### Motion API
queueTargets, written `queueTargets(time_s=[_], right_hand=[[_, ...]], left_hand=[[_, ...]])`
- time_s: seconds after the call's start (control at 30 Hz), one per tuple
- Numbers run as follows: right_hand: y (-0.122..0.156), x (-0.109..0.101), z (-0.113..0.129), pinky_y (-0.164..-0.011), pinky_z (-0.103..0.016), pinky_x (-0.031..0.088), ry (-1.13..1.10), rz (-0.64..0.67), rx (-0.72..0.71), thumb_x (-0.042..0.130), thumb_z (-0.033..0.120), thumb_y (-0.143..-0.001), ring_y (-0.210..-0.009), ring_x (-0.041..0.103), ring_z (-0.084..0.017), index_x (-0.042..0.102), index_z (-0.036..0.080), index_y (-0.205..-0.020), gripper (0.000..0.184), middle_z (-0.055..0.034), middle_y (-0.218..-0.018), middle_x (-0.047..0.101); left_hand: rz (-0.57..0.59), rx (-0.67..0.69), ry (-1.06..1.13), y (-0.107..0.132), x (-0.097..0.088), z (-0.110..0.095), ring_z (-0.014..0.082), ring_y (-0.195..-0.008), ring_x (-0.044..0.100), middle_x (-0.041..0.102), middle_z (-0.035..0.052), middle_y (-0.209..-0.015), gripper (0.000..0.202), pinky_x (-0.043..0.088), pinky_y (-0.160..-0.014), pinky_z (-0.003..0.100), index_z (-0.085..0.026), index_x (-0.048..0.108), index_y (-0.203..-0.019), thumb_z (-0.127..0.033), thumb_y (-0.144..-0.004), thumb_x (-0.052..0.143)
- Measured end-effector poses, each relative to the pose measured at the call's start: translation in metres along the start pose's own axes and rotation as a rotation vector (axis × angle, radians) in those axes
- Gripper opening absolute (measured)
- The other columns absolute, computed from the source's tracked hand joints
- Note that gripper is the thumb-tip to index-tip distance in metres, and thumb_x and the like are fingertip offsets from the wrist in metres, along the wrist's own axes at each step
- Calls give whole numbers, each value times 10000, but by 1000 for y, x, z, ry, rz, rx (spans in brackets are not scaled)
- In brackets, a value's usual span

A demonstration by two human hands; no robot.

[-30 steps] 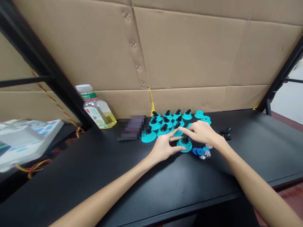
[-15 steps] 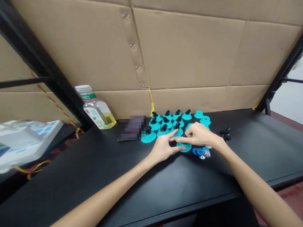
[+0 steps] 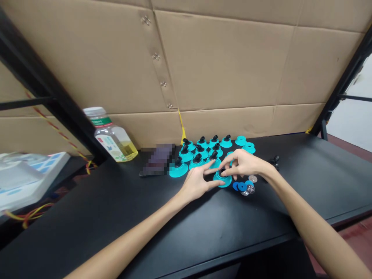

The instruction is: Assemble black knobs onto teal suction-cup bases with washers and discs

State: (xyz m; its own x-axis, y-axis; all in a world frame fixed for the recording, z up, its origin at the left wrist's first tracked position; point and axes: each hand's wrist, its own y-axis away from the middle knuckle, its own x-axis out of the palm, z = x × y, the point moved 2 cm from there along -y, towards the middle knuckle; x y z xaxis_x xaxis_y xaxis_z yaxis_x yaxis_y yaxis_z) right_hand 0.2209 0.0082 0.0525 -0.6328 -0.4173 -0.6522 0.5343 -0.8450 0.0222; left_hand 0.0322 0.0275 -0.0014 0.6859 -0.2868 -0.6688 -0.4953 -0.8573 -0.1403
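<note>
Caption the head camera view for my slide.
Left hand and right hand work at a turquoise cup on a black table, beside rows of matching cups.

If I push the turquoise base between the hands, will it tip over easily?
Probably not: the turquoise base has a wide, flat foot on the table, and its black knob looks small. It looks like light plastic, so it may slide rather than tip.

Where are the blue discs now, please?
In the head view, the blue discs lie on the black table, just right of the teal base under the right hand, beside silver discs.
</note>
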Motion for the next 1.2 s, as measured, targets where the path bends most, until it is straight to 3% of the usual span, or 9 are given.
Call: queueTargets(time_s=[0.1,0.23,0.33,0.43,0.73,0.8,0.93,1.07,1.2], right_hand=[[-6,7,5,-521,-215,355,141,-101,-21,642,392,-803,-482,520,-95,667,153,-823,242,17,-548,586],[-12,13,11,-528,-239,230,513,-314,-34,582,354,-814,-536,393,-89,575,159,-663,247,6,-579,534],[-15,16,11,-526,-263,167,641,-357,30,544,298,-788,-533,324,-91,545,166,-618,216,5,-577,507],[-16,15,9,-524,-277,142,702,-383,93,495,350,-820,-507,266,-91,506,163,-545,332,1,-525,458],[-5,8,15,-532,-276,166,709,-360,141,361,586,-917,-493,247,-88,453,157,-478,620,2,-482,396],[0,3,15,-543,-262,191,642,-341,108,409,580,-902,-512,303,-88,494,161,-533,565,6,-516,450],[3,-1,8,-547,-244,208,531,-243,34,601,428,-794,-549,375,-82,546,178,-683,278,27,-611,539],[-3,8,5,-523,-266,164,556,-220,50,573,375,-790,-513,268,-80,442,173,-561,332,45,-508,385],[-2,12,14,-517,-281,134,611,-266,59,500,479,-851,-499,177,-83,363,171,-453,522,43,-461,270]], left_hand=[[4,-4,25,0,0,-1,316,-1282,502,607,49,-1302,782,388,-1081,403,-215,542,-1343,-529,-660,753],[-3,-6,25,0,0,-2,317,-1275,511,612,43,-1291,773,385,-1083,402,-215,560,-1320,-520,-640,767],[4,-10,36,1,1,-1,306,-1280,507,643,35,-1249,806,373,-1091,395,-205,536,-1340,-518,-637,772],[3,-22,46,1,2,1,312,-1267,519,656,42,-1227,888,378,-1088,407,-194,465,-1399,-521,-634,773],[15,22,67,0,2,2,300,-1203,580,655,24,-1240,832,432,-1039,395,-256,492,-1375,-523,-641,779],[14,16,57,0,2,2,296,-1237,551,648,30,-1250,856,422,-1050,388,-237,482,-1386,-532,-638,776],[-1,17,-19,0,1,0,305,-1303,479,638,35,-1257,789,366,-1097,400,-226,564,-1319,-568,-635,758],[6,6,-21,0,1,0,307,-1291,494,627,29,-1269,798,376,-1087,408,-231,542,-1342,-564,-647,749],[21,16,-15,0,0,1,305,-1295,490,614,24,-1289,707,370,-1093,409,-244,573,-1312,-530,-684,731]])
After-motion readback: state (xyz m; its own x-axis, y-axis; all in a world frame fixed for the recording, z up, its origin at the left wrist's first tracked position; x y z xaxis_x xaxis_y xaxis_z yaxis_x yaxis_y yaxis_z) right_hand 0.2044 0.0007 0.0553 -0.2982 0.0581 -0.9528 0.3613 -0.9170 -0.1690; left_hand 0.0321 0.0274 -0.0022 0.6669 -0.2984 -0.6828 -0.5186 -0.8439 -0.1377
